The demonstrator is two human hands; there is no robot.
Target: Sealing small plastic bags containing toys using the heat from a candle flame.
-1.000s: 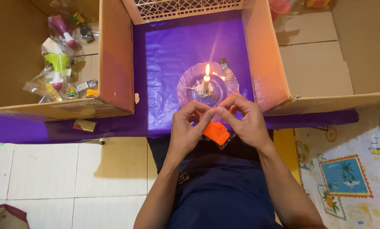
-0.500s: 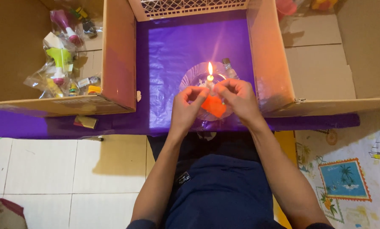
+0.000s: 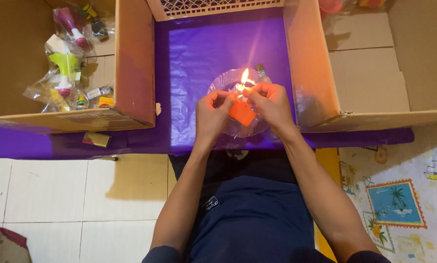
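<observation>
Both hands, left hand (image 3: 212, 114) and right hand (image 3: 271, 103), pinch a small orange packet (image 3: 242, 113) at the candle flame (image 3: 244, 76) over the clear glass dish (image 3: 223, 80), apparently heat-sealing its edge, which calls for steady fingers.

A glass dish (image 3: 218, 85) sits on the counter (image 3: 204, 44) between two cardboard boxes (image 3: 131, 63); a lit candle (image 3: 242, 84) stands in it. Packaged toys (image 3: 65, 68) lie in the left box.

We count two hands (image 3: 211, 114) (image 3: 272, 104), one orange piece (image 3: 242, 113), one lit candle (image 3: 243, 83), one clear plate (image 3: 218, 85), two cardboard boxes (image 3: 135, 73) (image 3: 374, 73), one gold packet (image 3: 96, 139) near the purple sheet's (image 3: 204, 44) front edge.
</observation>
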